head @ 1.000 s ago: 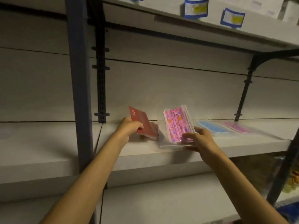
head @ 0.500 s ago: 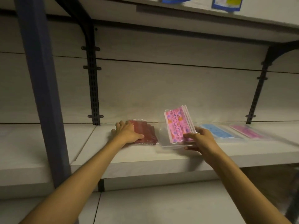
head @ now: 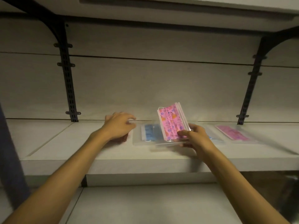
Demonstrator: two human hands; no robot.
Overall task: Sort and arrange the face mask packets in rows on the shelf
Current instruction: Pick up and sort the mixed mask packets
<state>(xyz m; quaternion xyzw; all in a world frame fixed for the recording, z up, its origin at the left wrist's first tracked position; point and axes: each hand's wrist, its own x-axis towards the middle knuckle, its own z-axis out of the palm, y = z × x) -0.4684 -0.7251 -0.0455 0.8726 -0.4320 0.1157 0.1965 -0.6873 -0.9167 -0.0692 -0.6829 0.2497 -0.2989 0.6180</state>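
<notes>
Two black slotted uprights (head: 68, 75) with curved brackets run up the pale back wall, one at the left and one at the far right, and a second board (head: 178, 7) hangs overhead, its underside shading everything below. Nothing blocks the reach to the shelf (head: 64, 147), a light board with a seam at its left end. Along it lie clear packets in a loose row: a blue mask packet (head: 148, 132) flat just right of the left hand, another blue one (head: 212, 136) mostly hidden behind the right wrist, and a plain pink packet (head: 233, 133) flat further right. The right hand (head: 194, 138) pinches a stack of pink patterned mask packets (head: 171, 123) at its lower corner, thumb on the front, the stack tilted up on its near edge above the board. The left hand (head: 118, 126) hovers palm down with fingers loosely spread, over something reddish (head: 124, 139) I can barely make out beneath it.
</notes>
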